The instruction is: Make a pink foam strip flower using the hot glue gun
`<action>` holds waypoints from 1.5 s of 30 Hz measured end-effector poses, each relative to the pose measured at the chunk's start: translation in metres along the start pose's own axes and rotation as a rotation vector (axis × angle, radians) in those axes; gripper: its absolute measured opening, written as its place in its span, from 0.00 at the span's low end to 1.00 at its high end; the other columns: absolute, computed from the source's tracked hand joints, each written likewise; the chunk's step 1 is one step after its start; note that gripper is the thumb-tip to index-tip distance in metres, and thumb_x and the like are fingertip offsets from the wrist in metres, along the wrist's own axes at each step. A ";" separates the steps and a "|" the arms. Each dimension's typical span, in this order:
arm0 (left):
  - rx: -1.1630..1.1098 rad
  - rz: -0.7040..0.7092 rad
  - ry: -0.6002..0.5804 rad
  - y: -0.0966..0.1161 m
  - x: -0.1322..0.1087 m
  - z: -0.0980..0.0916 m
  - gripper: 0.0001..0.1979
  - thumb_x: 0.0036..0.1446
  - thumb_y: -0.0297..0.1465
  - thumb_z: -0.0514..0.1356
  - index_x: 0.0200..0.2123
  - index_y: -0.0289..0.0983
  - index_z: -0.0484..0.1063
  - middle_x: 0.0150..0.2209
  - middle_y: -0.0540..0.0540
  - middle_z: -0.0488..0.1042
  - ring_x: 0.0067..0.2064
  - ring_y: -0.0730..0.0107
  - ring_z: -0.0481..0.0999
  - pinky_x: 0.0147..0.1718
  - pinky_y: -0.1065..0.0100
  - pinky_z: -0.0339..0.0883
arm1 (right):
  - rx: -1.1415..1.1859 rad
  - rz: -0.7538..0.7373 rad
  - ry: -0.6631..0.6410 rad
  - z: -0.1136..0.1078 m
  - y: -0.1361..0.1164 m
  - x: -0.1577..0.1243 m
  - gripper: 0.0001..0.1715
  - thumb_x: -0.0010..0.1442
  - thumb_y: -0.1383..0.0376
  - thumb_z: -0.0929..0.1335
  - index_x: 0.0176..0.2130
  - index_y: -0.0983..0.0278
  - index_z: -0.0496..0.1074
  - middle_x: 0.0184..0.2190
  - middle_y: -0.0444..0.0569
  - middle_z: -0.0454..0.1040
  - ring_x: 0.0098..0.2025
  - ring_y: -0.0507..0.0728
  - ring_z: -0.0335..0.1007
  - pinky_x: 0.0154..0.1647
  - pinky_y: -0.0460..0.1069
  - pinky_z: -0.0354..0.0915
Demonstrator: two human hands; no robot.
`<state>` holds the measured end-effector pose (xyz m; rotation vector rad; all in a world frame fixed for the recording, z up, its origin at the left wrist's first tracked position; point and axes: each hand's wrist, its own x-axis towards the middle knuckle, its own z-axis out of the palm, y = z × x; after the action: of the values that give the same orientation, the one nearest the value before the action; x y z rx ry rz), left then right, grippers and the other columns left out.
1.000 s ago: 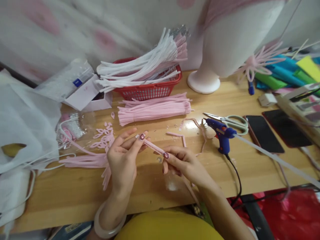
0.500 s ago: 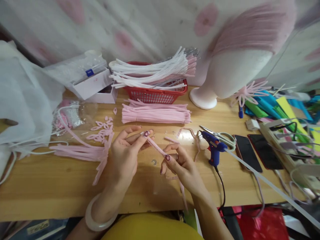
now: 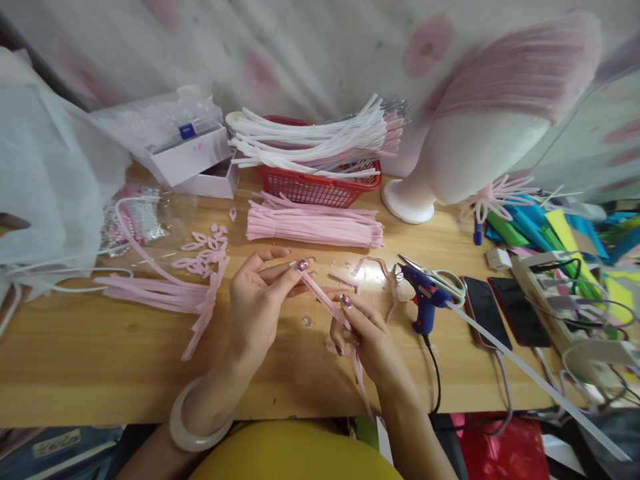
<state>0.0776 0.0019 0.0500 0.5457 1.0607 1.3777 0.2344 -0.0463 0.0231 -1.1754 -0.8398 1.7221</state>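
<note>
A short strip of pink pipe cleaner (image 3: 325, 301) slants between my two hands above the table. My left hand (image 3: 260, 300) pinches its upper end between thumb and fingers, the other fingers bent behind. At the lower end, my right hand (image 3: 367, 337) grips it with thumb and index finger. A longer pink strip (image 3: 361, 383) hangs below my right hand; whether it joins the held piece is hidden. Small pink leaf-shaped loops (image 3: 205, 253) lie left of my left hand, beside loose pink pipe cleaners (image 3: 155, 293). Behind both hands rests a thick pink pipe cleaner bundle (image 3: 315, 223).
A blue glue gun (image 3: 425, 300) with a long glue stick stands to the right, with scissors (image 3: 450, 283) behind it. Phones (image 3: 485, 310) and a power strip (image 3: 540, 290) lie farther right. A red basket (image 3: 320, 190) and a white foam head (image 3: 480, 153) stand behind.
My right thumb and fingers have shifted slightly right along the pink strip, and the thumb has risen a little. My left hand keeps its pinch. The whole view has shifted slightly.
</note>
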 end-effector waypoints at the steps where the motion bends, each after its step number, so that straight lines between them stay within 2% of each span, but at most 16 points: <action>1: 0.000 -0.002 -0.002 0.000 0.000 0.000 0.18 0.44 0.27 0.73 0.36 0.35 0.69 0.29 0.45 0.84 0.29 0.66 0.84 0.29 0.71 0.78 | -0.004 -0.003 0.004 0.000 0.000 0.000 0.15 0.64 0.53 0.68 0.38 0.62 0.74 0.14 0.36 0.63 0.16 0.47 0.53 0.21 0.44 0.54; 13: 0.026 0.003 -0.005 0.003 0.000 -0.001 0.20 0.44 0.29 0.73 0.38 0.35 0.68 0.29 0.44 0.84 0.30 0.60 0.84 0.31 0.64 0.79 | -0.027 -0.001 -0.045 -0.002 -0.003 0.000 0.11 0.62 0.57 0.71 0.35 0.62 0.77 0.13 0.36 0.63 0.16 0.48 0.52 0.23 0.46 0.54; 21: -0.004 -0.005 -0.008 0.000 -0.001 -0.001 0.20 0.44 0.29 0.73 0.37 0.36 0.67 0.29 0.45 0.84 0.29 0.64 0.84 0.30 0.68 0.79 | -0.069 -0.029 0.003 -0.003 0.000 0.000 0.12 0.62 0.57 0.71 0.34 0.64 0.79 0.13 0.37 0.65 0.16 0.47 0.55 0.26 0.45 0.58; 25: -0.008 0.007 -0.006 -0.004 -0.003 0.000 0.22 0.47 0.29 0.72 0.42 0.36 0.67 0.31 0.45 0.84 0.30 0.64 0.84 0.32 0.67 0.79 | -0.064 -0.052 0.066 -0.004 0.004 0.000 0.13 0.61 0.56 0.71 0.34 0.64 0.79 0.15 0.39 0.67 0.17 0.48 0.58 0.23 0.45 0.59; 33: 0.077 0.054 -0.050 -0.007 -0.009 0.003 0.29 0.51 0.30 0.71 0.55 0.36 0.65 0.35 0.43 0.85 0.40 0.62 0.85 0.38 0.68 0.79 | -0.144 -0.040 0.151 -0.008 0.004 -0.004 0.18 0.58 0.51 0.73 0.33 0.64 0.78 0.15 0.41 0.69 0.18 0.50 0.64 0.23 0.44 0.63; 45: 0.098 0.062 -0.057 -0.004 -0.010 0.002 0.31 0.49 0.30 0.71 0.55 0.36 0.66 0.34 0.43 0.85 0.40 0.62 0.85 0.41 0.67 0.79 | -0.157 -0.083 0.103 -0.008 0.002 -0.005 0.16 0.59 0.53 0.72 0.32 0.63 0.78 0.16 0.43 0.72 0.20 0.52 0.68 0.25 0.46 0.60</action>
<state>0.0826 -0.0077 0.0501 0.6915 1.0763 1.3615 0.2421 -0.0516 0.0203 -1.3037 -0.9608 1.5377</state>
